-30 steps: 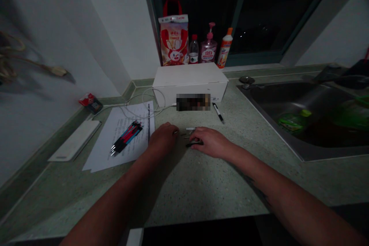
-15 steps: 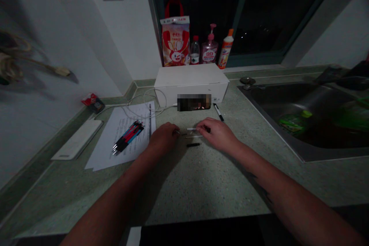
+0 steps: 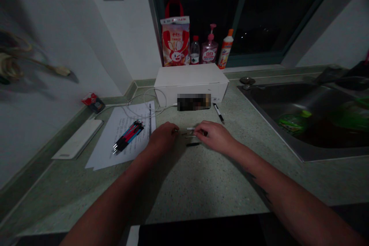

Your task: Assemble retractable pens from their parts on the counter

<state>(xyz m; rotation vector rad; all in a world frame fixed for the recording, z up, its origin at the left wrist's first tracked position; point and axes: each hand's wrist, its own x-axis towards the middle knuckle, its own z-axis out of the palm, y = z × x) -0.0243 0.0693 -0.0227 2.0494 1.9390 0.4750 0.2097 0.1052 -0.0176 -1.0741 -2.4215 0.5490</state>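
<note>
The right hand (image 3: 215, 135) has moved off the short black pen part (image 3: 193, 144), which now lies uncovered on the speckled green countertop (image 3: 201, 184), and sits further toward the far side. Its fingertips (image 3: 200, 132) are drawn narrowly together at a small dark piece (image 3: 205, 133), but the shadow hides whether they grip it. The left hand (image 3: 163, 137) lies palm-down with its fingers curled close together, their tips (image 3: 174, 131) just beside a tiny metal bit (image 3: 176, 132); whether they hold anything cannot be told. The loose pen parts are gathered between the hands: a white tube (image 3: 190, 128) at the far side, a thin pale rod (image 3: 190, 136) in the middle, and the black part nearest the person. Both forearms reach in from the near edge and angle inward, bringing the hands close together, with the wrists low over the counter. A black-and-white pen (image 3: 218, 113) lies beyond the right hand, and a bundle of red-and-blue pens (image 3: 128, 137) rests on printed paper (image 3: 121, 150) to the left of the left hand.
</note>
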